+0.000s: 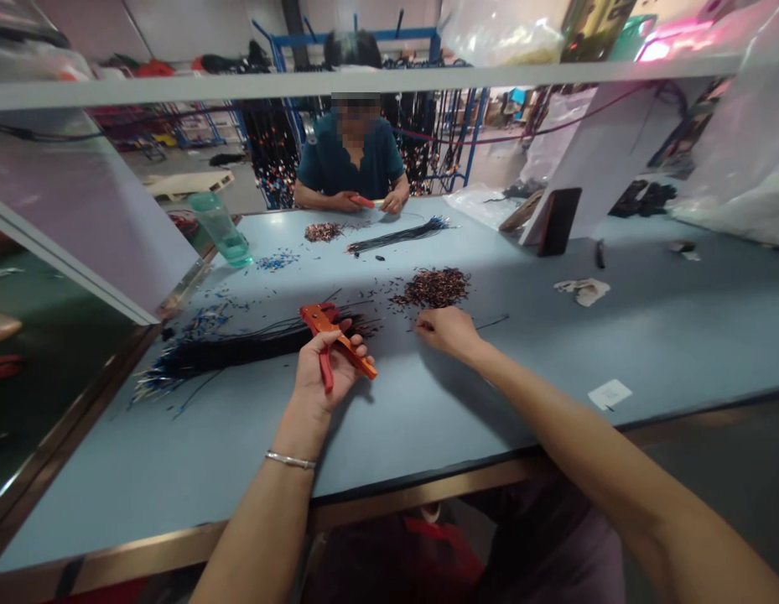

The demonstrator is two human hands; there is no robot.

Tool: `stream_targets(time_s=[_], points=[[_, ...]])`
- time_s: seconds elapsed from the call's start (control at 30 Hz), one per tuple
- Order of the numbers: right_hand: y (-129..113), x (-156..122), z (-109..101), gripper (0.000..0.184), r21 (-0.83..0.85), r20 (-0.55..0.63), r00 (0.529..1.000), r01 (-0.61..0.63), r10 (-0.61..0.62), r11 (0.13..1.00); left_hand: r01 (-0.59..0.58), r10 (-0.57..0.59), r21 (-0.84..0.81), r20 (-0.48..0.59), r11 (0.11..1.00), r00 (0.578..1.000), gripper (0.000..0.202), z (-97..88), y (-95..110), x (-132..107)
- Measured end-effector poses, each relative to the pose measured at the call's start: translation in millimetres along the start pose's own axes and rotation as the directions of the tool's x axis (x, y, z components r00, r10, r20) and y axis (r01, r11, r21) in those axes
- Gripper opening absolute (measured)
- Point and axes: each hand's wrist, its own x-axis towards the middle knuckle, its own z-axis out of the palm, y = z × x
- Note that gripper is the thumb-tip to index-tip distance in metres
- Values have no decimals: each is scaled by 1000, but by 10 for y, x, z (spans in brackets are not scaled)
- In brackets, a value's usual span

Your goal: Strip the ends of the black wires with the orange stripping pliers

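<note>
The hands are held apart over the worktop. The red-and-orange tool is clasped in the left hand; the right hand is curled near heaped dark pieces (closure on a wire cannot be confirmed). Progress is judged partial; unprocessed wires within the left-lying bundle cannot be counted.

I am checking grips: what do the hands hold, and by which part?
The left hand holds the wire stripper by its handles; whether the right hand pinches the thin wire cannot be told.
</note>
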Motion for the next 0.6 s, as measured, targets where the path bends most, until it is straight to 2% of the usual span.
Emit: stream_targets(time_s=[0.17,0.23,0.43,0.6], points=[[16,115,-56,29,-49,-23,988,-153,152,987,-4,3,-34,-35,999,999,17,-2,2,-3],[-17,107,-60,30,-51,-17,989,-147,146,988,-7,5,-46,-39,999,999,16,2,1,-4],[-309,92,52,26,-40,35,999,-16,17,999,22,-23,-53,-17,998,1000,16,-15,-7,6],[-249,238,-13,30,-70,0,989,-146,146,987,13,-15,-65,-30,998,999,15,-30,-12,6]])
